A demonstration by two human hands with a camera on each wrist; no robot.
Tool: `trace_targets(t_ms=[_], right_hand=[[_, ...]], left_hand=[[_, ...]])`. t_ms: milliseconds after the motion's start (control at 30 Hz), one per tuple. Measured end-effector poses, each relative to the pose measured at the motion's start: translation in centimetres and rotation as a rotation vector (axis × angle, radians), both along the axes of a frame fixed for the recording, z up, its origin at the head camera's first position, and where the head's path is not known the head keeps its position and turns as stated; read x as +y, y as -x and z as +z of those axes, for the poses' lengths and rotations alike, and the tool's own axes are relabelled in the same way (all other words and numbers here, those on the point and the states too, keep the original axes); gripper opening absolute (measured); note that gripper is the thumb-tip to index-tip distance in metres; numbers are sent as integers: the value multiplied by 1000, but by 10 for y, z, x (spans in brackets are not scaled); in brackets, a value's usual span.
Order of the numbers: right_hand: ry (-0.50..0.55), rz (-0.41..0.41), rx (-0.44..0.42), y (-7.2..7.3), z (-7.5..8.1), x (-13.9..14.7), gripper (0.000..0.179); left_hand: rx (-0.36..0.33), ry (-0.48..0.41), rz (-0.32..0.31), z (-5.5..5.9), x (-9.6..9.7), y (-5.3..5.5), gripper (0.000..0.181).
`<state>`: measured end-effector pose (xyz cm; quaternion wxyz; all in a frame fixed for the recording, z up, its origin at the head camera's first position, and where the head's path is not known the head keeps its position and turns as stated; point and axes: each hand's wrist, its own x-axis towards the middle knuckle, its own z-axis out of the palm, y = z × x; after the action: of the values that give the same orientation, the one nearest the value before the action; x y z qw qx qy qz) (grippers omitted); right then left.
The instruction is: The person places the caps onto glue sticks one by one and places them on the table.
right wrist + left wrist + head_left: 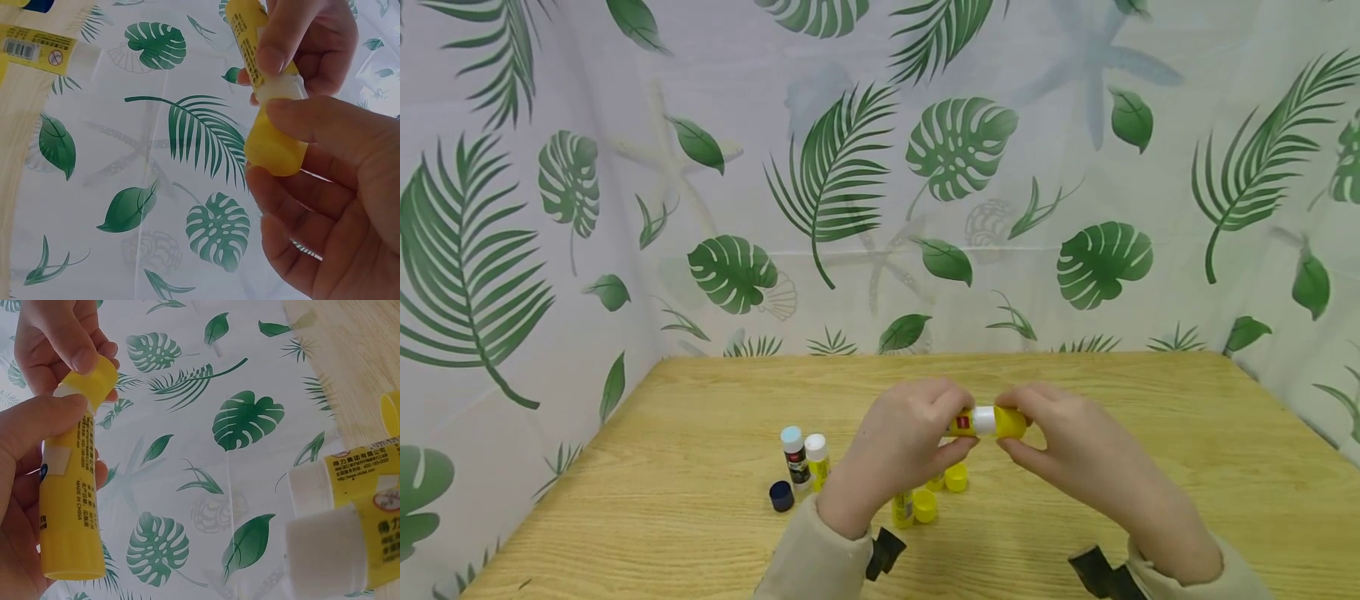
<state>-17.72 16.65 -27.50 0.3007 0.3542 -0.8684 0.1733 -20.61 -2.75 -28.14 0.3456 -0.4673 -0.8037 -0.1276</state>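
Note:
Level above the table, a yellow glue stick [964,422] is held between both hands. My left hand [898,437] grips its printed barrel, thumb along the side in the left wrist view. At the other end my right hand [1067,433] pinches the yellow cap [278,147] between thumb and fingers. A white collar [984,421] shows between barrel and cap; the cap sits against it, slightly tilted in the wrist views. Whether it is fully seated I cannot tell.
Left of the hands stand a black glue stick [797,462] with a pale blue top and a yellow one [817,460] with a white top. A dark cap [781,497] lies nearby. Below the hands are another glue stick [902,510] and yellow caps [956,477]. Leaf-patterned cloth [880,167] hangs behind.

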Motion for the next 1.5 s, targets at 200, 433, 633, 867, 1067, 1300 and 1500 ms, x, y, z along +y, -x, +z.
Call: trace_targets(t_ms=[200,433,633,867,1067,1300,1500], right_hand=[[5,14,27,-1,0,-1,35],[25,44,55,-1,0,-1,36],[41,65,67,-2,1,-2,35],[44,73,56,-4,2,-4,35],[40,74,63,-3,1,-4,35],[43,93,54,-4,0,-3,35],[43,106,43,-5,0,-3,35]], left_hand=[[-15,5,8,-1,-1,-1,23],[-9,6,-3,-1,-1,0,22],[-2,16,-4,0,0,0,21],[-4,39,4,0,0,-1,20],[1,37,3,0,0,-2,19],[28,24,-6,-3,2,-2,18],[38,19,-22,-4,5,-1,18]])
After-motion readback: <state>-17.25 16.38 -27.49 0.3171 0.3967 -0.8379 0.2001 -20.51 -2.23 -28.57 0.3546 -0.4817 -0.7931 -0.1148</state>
